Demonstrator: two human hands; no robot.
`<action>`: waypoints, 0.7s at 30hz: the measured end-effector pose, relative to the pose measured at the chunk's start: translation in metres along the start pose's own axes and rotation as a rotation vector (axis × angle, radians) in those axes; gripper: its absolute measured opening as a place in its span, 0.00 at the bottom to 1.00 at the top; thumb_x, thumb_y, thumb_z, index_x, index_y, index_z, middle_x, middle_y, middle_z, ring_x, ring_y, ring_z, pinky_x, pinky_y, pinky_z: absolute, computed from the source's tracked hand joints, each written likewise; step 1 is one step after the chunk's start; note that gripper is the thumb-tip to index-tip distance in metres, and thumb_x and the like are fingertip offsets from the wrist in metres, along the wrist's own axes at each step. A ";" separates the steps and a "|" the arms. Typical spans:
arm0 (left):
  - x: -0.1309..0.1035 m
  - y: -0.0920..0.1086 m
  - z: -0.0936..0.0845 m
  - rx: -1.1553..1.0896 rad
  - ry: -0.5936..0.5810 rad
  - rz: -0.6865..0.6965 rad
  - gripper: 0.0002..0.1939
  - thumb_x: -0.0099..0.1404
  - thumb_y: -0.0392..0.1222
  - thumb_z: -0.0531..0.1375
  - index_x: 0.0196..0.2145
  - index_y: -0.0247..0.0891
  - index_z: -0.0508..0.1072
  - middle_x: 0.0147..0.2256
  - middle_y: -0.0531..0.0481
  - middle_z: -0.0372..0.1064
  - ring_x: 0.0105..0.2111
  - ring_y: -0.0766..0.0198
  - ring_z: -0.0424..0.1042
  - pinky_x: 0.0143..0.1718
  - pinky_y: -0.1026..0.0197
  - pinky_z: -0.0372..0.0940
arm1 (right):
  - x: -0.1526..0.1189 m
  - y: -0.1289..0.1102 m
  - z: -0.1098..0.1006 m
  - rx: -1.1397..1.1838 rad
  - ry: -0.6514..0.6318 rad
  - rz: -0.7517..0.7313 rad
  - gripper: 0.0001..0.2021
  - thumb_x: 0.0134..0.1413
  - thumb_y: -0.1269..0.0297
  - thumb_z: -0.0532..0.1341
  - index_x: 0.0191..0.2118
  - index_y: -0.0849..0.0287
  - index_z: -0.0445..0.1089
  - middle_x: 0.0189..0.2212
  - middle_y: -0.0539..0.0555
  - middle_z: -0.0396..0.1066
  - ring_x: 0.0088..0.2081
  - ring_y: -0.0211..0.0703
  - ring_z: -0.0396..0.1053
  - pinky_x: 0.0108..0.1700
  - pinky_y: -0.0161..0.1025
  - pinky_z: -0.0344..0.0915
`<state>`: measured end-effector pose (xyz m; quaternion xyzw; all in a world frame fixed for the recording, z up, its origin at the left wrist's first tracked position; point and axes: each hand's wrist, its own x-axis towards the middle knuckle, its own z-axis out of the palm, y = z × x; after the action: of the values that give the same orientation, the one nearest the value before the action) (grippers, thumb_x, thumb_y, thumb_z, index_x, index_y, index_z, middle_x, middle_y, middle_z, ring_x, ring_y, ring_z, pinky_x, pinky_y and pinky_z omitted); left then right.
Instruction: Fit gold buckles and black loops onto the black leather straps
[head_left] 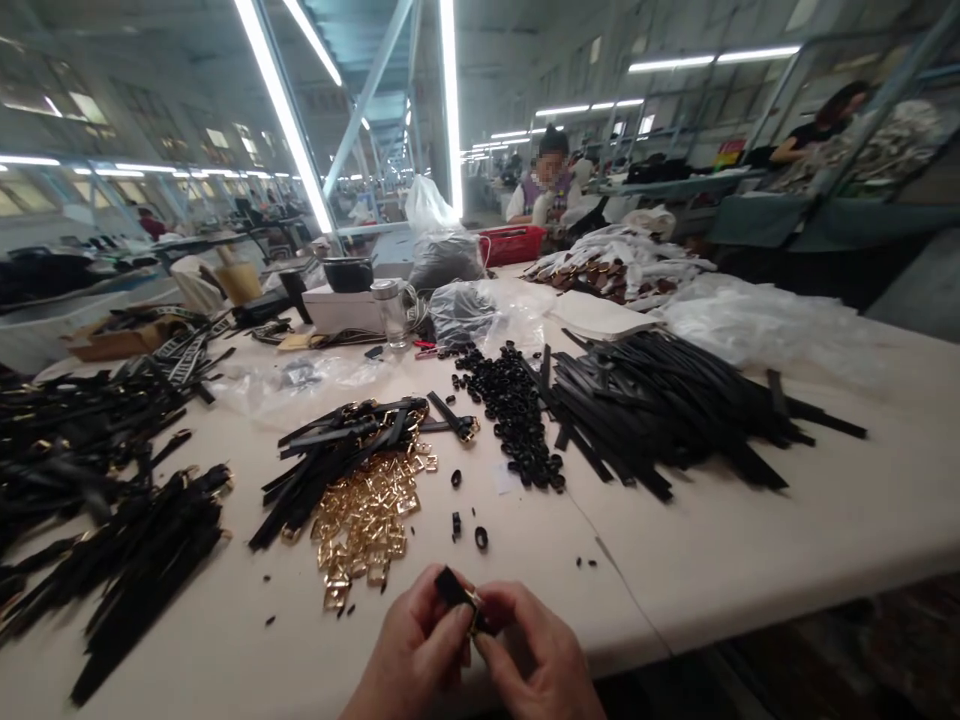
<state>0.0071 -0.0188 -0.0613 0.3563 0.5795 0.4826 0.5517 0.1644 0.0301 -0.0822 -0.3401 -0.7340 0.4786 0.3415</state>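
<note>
Near the table's front edge, my left hand (416,640) pinches a short black strap (452,587) whose end sticks up between thumb and fingers. My right hand (536,640) is closed on the same piece at a small gold buckle (472,600), largely covered by the fingers. Just beyond my hands lie a few black strap loops (481,538). To their left is a heap of gold buckles (367,520), with black straps fitted with buckles (352,435) behind it. A pile of black loops (514,410) sits farther back in the middle.
Long plain black straps (667,400) are heaped at the right, finished-looking black straps (150,550) at the left. Behind stand a glass mug (394,312), a plastic bag (446,250) and a red basket (514,245). A person (551,180) sits across the table.
</note>
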 end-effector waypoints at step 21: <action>-0.003 0.014 0.006 0.085 0.065 0.005 0.22 0.55 0.59 0.68 0.36 0.37 0.73 0.21 0.58 0.65 0.17 0.71 0.60 0.19 0.68 0.57 | -0.003 -0.004 -0.006 0.095 -0.060 0.153 0.07 0.56 0.64 0.58 0.31 0.57 0.72 0.28 0.49 0.73 0.31 0.41 0.70 0.34 0.34 0.63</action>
<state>0.0115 -0.0169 -0.0464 0.3648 0.6161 0.4702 0.5159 0.1706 0.0294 -0.0770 -0.3638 -0.6923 0.5476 0.2976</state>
